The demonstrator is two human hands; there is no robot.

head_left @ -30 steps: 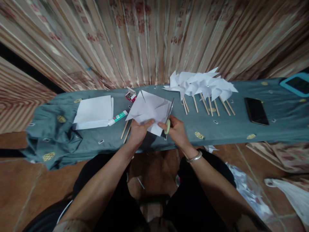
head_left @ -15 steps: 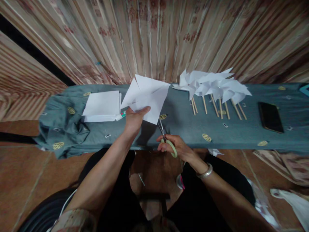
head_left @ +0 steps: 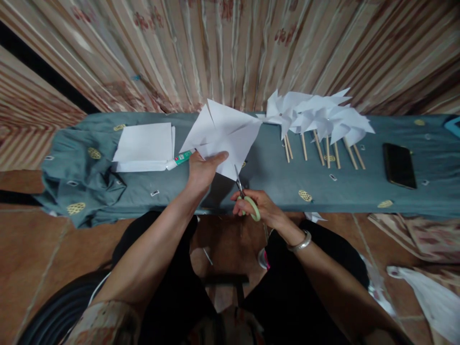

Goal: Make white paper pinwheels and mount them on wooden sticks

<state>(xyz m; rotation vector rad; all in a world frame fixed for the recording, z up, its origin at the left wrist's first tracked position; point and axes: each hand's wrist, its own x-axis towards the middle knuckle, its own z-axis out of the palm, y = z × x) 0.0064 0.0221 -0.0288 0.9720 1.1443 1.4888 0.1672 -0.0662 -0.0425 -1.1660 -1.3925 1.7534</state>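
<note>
white cut paper (head_left: 224,136) pinched in left hand (head_left: 201,170), right hand (head_left: 257,206) gripping scissors (head_left: 244,196), pinwheels (head_left: 316,117) beside

White cut paper sheet (head_left: 224,136) held up over the table, green-handled scissors (head_left: 246,199) just below, blades pointing at its near corner

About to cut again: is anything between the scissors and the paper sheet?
Nothing visible. The right hand holds the scissors with the blade tips at the lower edge of the paper sheet, which the left hand holds up above the table.
</note>
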